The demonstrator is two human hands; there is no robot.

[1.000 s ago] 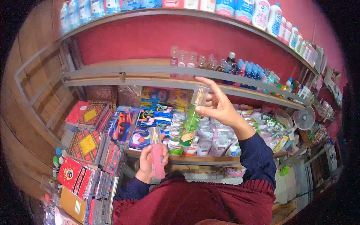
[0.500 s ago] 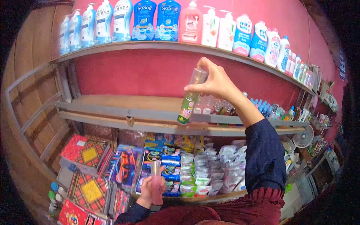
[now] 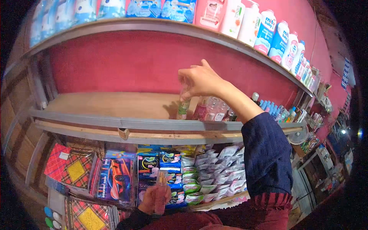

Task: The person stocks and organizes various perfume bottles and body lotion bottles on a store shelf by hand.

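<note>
My right hand (image 3: 201,81) reaches up over the middle wooden shelf (image 3: 115,105) and grips the clear cap of a green spray bottle (image 3: 183,109). The bottle stands upright with its base on or just above the shelf, to the left of a row of pink and clear bottles (image 3: 211,111). Low in the view, my left hand (image 3: 152,199) is closed around a pink spray bottle (image 3: 160,191) held upright in front of the lower shelf's packets.
A top shelf holds large pump and lotion bottles (image 3: 264,30). Below the middle shelf lie sanitary pad packs (image 3: 161,165), white sachets (image 3: 214,172) and checked red boxes (image 3: 73,168). Blue bottles (image 3: 272,109) and a small fan (image 3: 299,136) sit further right.
My right hand has lowered the green bottle from mid-air down to the middle shelf beside the row of bottles. My left hand with the pink bottle has sunk lower in view.
</note>
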